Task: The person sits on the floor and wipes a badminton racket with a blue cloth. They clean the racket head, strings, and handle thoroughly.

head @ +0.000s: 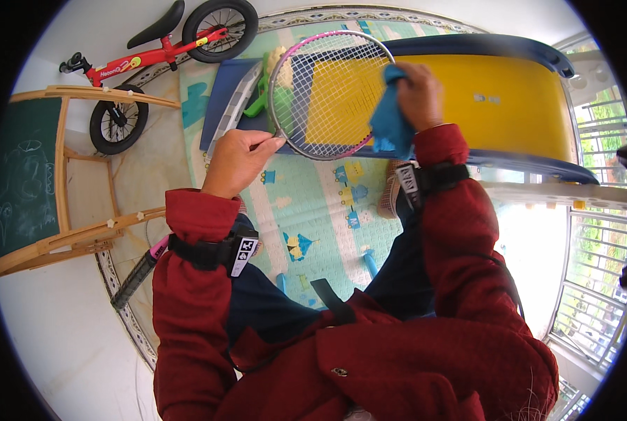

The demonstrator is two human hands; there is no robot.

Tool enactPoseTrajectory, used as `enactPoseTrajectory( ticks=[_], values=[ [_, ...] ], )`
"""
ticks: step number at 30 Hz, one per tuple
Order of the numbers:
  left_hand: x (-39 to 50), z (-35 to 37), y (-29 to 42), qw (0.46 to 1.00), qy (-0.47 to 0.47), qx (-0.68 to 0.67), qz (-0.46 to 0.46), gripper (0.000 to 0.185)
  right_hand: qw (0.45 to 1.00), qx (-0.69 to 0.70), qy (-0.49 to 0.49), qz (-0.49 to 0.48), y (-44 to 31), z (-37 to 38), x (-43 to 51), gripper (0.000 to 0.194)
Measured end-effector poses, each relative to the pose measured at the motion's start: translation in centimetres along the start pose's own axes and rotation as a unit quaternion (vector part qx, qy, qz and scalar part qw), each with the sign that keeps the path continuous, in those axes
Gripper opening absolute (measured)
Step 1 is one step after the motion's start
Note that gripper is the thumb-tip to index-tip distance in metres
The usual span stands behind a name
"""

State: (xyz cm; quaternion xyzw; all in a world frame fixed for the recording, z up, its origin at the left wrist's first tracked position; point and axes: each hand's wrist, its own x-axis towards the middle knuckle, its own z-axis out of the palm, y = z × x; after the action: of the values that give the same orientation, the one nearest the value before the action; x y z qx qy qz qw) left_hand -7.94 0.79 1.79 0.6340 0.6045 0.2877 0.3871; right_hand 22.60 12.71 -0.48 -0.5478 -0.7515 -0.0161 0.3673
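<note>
A badminton racket (325,158) with a pink and grey frame is held up in front of me. My left hand (245,158) pinches it at the throat, where head and shaft meet. Its shaft is mostly hidden behind my left forearm, and the black-wrapped handle shows at the lower left. My right hand (420,97) grips a blue cloth (392,116) against the right side of the racket's rim; part of the cloth hangs down below my fingers. Behind the strings lie a yellow slide surface and green and cream things.
A yellow slide (513,110) with blue edges stretches to the right. At the upper left stands a red balance bike (150,57). A wooden-framed chalkboard (26,173) is at the left. A patterned play mat (313,205) covers the floor, and a barred window (597,252) is at the right.
</note>
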Motion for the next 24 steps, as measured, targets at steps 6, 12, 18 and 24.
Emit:
enactPoseTrajectory(
  ticks=[6,12,18,24],
  values=[
    [0.1,-1.1,-0.2,0.997,0.051,-0.058,-0.025,0.028,0.982,0.039,0.132,0.129,1.0,-2.8,1.3,0.022],
    [0.6,-0.9,0.1,0.995,0.063,-0.069,-0.025,0.03,0.952,0.284,-0.106,0.03,-10.3,0.4,-3.7,0.036],
    [0.7,-0.8,1.5,0.989,0.098,-0.101,-0.049,0.037,0.917,0.309,-0.24,-0.078,-12.6,0.0,-5.7,0.043],
    [0.5,-1.9,1.6,0.982,0.146,-0.097,-0.067,0.046,0.968,0.246,-0.033,0.022,-6.3,-0.9,-0.9,0.029]
  ],
)
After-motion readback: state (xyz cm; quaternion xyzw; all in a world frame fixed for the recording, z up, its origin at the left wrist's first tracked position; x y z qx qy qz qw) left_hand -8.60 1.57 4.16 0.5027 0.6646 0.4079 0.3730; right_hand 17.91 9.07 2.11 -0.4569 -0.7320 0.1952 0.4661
